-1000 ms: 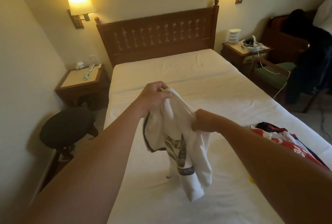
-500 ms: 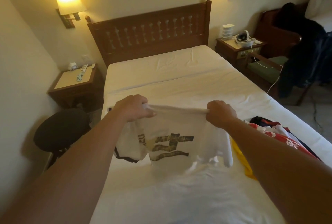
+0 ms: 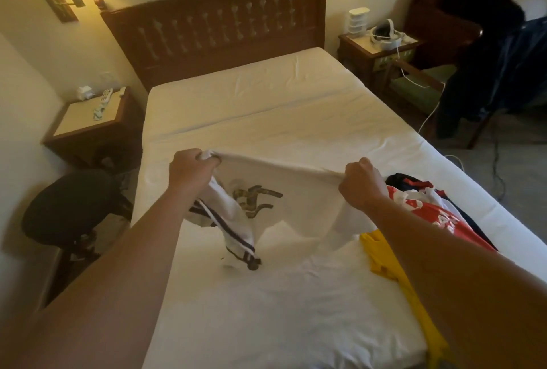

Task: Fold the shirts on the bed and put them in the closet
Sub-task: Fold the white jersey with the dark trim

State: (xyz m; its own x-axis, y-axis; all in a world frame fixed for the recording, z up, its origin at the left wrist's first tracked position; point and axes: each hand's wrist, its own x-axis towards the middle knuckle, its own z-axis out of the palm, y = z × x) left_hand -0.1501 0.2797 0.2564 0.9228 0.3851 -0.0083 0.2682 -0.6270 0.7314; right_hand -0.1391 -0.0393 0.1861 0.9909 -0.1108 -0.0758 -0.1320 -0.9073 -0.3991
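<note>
We hold a white printed shirt (image 3: 299, 191) stretched over the white-sheeted bed (image 3: 266, 120).
Our left hand (image 3: 191, 172) and right hand (image 3: 362, 186) each clench its top edge, fingers curled tight.

1. We see a bed (image 3: 266, 120) covered by a white sheet, its dark wooden headboard (image 3: 213, 31) at twelve o'clock.
2. A crease runs across the sheet below the head end.
3. At about four o'clock, along the bed's edge, lies a heap of shirts: a red shirt (image 3: 426, 214) on top of dark ones, and a yellow shirt (image 3: 384, 262) just beside it towards six o'clock.
4. Near the middle, the lower end of a white shirt (image 3: 296, 206) touches the sheet, its striped sleeve (image 3: 236, 238) trailing down at seven o'clock.
</note>
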